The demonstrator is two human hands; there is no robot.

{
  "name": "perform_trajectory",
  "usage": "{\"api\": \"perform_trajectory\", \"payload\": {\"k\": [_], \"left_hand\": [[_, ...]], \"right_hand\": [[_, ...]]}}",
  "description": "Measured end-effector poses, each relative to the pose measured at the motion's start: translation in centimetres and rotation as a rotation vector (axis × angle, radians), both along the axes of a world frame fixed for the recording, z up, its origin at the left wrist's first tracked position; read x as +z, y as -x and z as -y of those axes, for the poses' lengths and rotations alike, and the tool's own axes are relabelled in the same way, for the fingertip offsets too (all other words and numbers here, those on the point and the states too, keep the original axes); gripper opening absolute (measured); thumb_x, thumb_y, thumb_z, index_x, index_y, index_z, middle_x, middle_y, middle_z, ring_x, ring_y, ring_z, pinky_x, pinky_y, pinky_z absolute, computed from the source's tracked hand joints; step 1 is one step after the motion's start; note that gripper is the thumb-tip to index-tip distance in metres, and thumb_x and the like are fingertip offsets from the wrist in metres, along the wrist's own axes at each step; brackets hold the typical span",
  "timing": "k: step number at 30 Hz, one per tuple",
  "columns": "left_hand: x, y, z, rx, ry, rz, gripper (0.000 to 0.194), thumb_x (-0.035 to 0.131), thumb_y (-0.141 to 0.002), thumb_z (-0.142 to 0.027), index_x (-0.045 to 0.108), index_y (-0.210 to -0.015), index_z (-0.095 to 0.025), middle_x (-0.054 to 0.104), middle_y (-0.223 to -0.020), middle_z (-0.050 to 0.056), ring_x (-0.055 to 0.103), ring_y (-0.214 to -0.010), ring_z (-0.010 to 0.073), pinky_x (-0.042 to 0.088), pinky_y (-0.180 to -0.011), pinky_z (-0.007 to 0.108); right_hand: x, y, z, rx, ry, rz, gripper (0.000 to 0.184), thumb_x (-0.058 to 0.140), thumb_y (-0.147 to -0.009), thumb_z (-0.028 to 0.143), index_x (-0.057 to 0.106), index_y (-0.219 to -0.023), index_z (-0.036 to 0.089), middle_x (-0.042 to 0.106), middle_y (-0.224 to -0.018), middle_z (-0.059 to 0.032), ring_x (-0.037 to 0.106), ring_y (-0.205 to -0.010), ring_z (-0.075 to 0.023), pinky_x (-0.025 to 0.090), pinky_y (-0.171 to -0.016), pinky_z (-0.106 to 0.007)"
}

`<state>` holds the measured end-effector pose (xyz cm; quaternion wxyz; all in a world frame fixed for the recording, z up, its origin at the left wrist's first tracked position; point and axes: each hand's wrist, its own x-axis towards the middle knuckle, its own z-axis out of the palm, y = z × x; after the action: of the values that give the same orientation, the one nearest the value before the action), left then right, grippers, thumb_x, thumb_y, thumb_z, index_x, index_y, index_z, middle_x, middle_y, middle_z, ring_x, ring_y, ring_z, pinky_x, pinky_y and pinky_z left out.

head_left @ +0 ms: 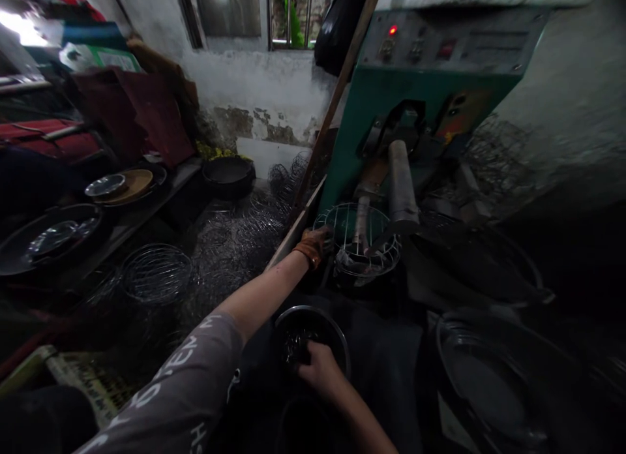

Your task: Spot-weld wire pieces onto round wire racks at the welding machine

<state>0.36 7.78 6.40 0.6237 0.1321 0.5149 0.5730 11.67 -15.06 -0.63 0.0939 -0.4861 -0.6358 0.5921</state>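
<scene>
My left hand [314,245], in an orange-brown glove, reaches forward and grips the rim of a round wire basket [356,242] that sits on the green machine [420,108] under its steel cylinder [402,183]. My right hand [317,369] is bare and lies low in a round metal bowl [313,336] close to me, its fingers curled down among small dark metal pieces that I cannot make out.
Several wire baskets [155,271] lie piled on the floor to the left. A bench at the left carries metal dishes and pans [117,185]. A black basin [229,173] stands by the peeling wall. Large dark round pans [493,376] sit at the right.
</scene>
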Motion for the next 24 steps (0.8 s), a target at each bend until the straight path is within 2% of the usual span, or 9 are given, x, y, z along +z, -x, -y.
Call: {"api": "perform_trajectory", "payload": {"k": [2, 5, 7, 9, 11, 13, 15, 18, 24], "left_hand": [[0.6, -0.1, 1.2, 0.039, 0.035, -0.023, 0.013, 0.07, -0.086, -0.012, 0.059, -0.093, -0.015, 0.06, -0.075, 0.004, 0.059, -0.068, 0.0181, 0.051, -0.074, 0.037], [1.4, 0.0, 3.1, 0.105, 0.036, -0.044, 0.019, 0.074, -0.081, -0.012, 0.058, -0.089, -0.019, 0.058, -0.072, 0.001, 0.058, -0.062, 0.0155, 0.051, -0.069, 0.033], [1.9, 0.1, 4.2, 0.122, 0.002, -0.038, 0.024, 0.077, -0.078, -0.011, 0.059, -0.09, -0.021, 0.058, -0.073, 0.0, 0.057, -0.061, 0.0143, 0.05, -0.067, 0.03], [2.0, 0.0, 5.0, 0.134, -0.021, -0.04, 0.025, 0.077, -0.076, -0.01, 0.059, -0.089, -0.02, 0.059, -0.074, 0.0, 0.057, -0.061, 0.0133, 0.049, -0.065, 0.028], [1.9, -0.2, 5.6, 0.163, -0.008, -0.029, 0.026, 0.077, -0.075, -0.01, 0.059, -0.091, -0.02, 0.06, -0.076, 0.001, 0.058, -0.062, 0.0128, 0.049, -0.064, 0.027], [1.7, -0.6, 5.9, 0.204, 0.014, 0.007, 0.029, 0.077, -0.075, -0.01, 0.06, -0.097, -0.02, 0.063, -0.079, 0.001, 0.059, -0.062, 0.013, 0.049, -0.063, 0.026], [1.4, -1.0, 6.1, 0.236, 0.015, 0.037, 0.033, 0.076, -0.076, -0.011, 0.061, -0.103, -0.02, 0.065, -0.082, 0.002, 0.061, -0.063, 0.0131, 0.05, -0.062, 0.026], [1.1, -1.3, 6.4, 0.246, -0.019, 0.052, 0.031, 0.074, -0.077, -0.013, 0.062, -0.105, -0.019, 0.066, -0.085, 0.003, 0.063, -0.066, 0.0135, 0.052, -0.062, 0.025], [0.7, -1.5, 6.3, 0.27, -0.003, 0.103, 0.032, 0.074, -0.078, -0.011, 0.06, -0.106, -0.018, 0.067, -0.085, 0.001, 0.063, -0.061, 0.0133, 0.05, -0.059, 0.027]], "right_hand": [[0.9, -0.9, -0.5, -0.11, 0.036, -0.081, 0.028, 0.065, -0.065, 0.016, 0.072, -0.092, 0.017, 0.079, -0.091, -0.0074, 0.075, -0.087, -0.0254, 0.058, -0.073, -0.029], [3.4, -2.6, -2.1, -0.297, 0.001, -0.176, 0.026, 0.071, -0.065, 0.031, 0.072, -0.086, 0.018, 0.077, -0.08, -0.0055, 0.073, -0.076, -0.0253, 0.059, -0.068, -0.034], [5.2, -3.9, -3.9, -0.462, -0.043, -0.221, 0.032, 0.074, -0.067, 0.046, 0.072, -0.082, 0.018, 0.073, -0.07, -0.004, 0.07, -0.066, -0.0239, 0.059, -0.06, -0.034], [6.5, -4.8, -6.0, -0.672, -0.135, -0.269, 0.04, 0.078, -0.064, 0.053, 0.071, -0.08, 0.017, 0.071, -0.067, -0.0037, 0.069, -0.062, -0.0222, 0.059, -0.059, -0.034], [6.9, -5.2, -8.1, -0.847, -0.234, -0.342, 0.045, 0.083, -0.061, 0.055, 0.069, -0.08, 0.017, 0.072, -0.068, -0.0039, 0.069, -0.06, -0.021, 0.06, -0.059, -0.034], [6.7, -5.0, -9.9, -0.953, -0.314, -0.398, 0.048, 0.084, -0.059, 0.057, 0.067, -0.079, 0.017, 0.071, -0.067, -0.0035, 0.068, -0.057, -0.02, 0.06, -0.057, -0.034], [6.2, -4.7, -10.9, -0.986, -0.362, -0.384, 0.05, 0.083, -0.058, 0.06, 0.065, -0.077, 0.017, 0.071, -0.064, -0.0032, 0.066, -0.052, -0.0186, 0.056, -0.052, -0.032], [5.4, -4.2, -11.5, -0.96, -0.409, -0.265, 0.05, 0.078, -0.061, 0.063, 0.065, -0.077, 0.018, 0.069, -0.06, -0.0028, 0.062, -0.045, -0.0175, 0.05, -0.046, -0.03], [5.3, -4.5, -11.7, -0.932, -0.419, -0.131, 0.05, 0.069, -0.062, 0.066, 0.066, -0.08, 0.019, 0.068, -0.056, -0.003, 0.061, -0.044, -0.0195, 0.05, -0.046, -0.032]]}}
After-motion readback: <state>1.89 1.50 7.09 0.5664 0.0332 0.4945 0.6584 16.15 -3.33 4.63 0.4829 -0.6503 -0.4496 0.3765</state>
